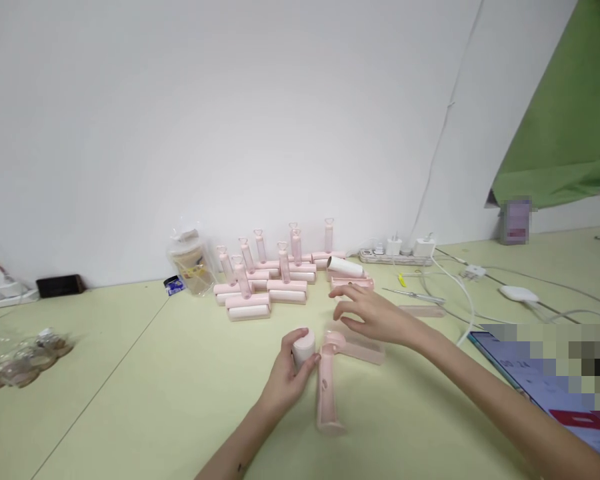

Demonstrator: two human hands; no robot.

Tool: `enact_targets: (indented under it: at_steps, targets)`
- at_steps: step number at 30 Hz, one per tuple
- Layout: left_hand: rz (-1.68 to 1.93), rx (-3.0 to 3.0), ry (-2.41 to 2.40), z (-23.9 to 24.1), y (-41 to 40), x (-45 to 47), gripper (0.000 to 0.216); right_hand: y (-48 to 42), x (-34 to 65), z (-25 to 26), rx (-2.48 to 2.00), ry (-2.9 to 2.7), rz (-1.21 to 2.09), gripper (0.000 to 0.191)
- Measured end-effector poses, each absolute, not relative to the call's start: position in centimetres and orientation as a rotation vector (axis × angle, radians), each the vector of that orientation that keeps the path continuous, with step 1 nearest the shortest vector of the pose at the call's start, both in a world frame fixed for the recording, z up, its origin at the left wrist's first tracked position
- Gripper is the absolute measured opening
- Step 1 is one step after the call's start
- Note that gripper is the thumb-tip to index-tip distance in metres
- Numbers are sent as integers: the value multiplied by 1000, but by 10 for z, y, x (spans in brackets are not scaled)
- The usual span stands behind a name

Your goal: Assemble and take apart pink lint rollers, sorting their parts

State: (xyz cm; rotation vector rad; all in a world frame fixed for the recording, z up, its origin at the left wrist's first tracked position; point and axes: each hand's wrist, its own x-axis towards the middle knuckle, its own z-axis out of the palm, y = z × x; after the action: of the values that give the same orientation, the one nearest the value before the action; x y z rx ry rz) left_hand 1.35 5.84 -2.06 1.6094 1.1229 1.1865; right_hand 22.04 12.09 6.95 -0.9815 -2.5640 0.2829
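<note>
The left hand (287, 372) is closed around a white roll (304, 347), thumb on the near side and a finger curled over its top rim; the roll stands roughly upright in the grasp, just left of a pink casing (327, 390). That casing lies open side up on the bench (170, 413), its far end by a round pink end piece (334, 341) with a translucent pink handle (365, 351) stretching off to the right. Above these the right hand (367, 313) is released, fingers apart and loosely bent, nothing visible in its grasp.

Around them, from the left: a clear bag of round items (25, 363), a black device (60, 285) by the wall, a blue packet (175, 285) and a plastic bag (194, 263). In the middle stands a cluster of pink rollers (248, 307), translucent handles upright. Past it, a second white roll (346, 267) rests on a pink holder (353, 283), just behind the right hand. The right wrist partly hides a translucent strip (425, 311). Farther right come a power strip (395, 257) with chargers, a small yellow item (402, 280), a screwdriver (414, 295), a looping white cable (467, 300), a white adapter (518, 293) and a screen device (535, 380) beyond the right forearm.
</note>
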Motion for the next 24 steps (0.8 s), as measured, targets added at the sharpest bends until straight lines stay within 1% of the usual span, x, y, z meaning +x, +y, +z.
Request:
enact_targets:
  at_steps: [2, 5, 8, 9, 12, 14, 17, 19, 21, 24]
  targets:
    - [1182, 1593, 1124, -19, 59, 14, 39, 133, 228, 60, -965, -2730, 311, 18]
    - [1210, 1485, 1079, -12, 59, 14, 42, 143, 228, 43, -937, -2763, 405, 19]
    - [1348, 1189, 1004, -2, 63, 13, 48, 146, 224, 39, -909, -2723, 425, 13]
    - [1401, 1056, 971, 1, 65, 12, 49, 145, 224, 42, -908, -2698, 430, 15]
    - [1515, 635, 854, 8, 71, 11, 42, 137, 221, 58, -931, -2590, 449, 28]
    - [1550, 422, 785, 11, 73, 11, 32, 125, 215, 69, -921, -2477, 552, 29]
    - [1497, 268, 709, 15, 73, 15, 21, 100, 200, 78, -820, -2357, 844, 25]
    - [1390, 232, 651, 16, 69, 19, 23, 84, 189, 78, -756, -2389, 951, 23]
    - [1320, 225, 599, 19, 65, 23, 26, 73, 180, 73, -723, -2431, 932, 24]
    - [1313, 233, 567, 23, 59, 29, 25, 66, 172, 65, -697, -2359, 849, 24]
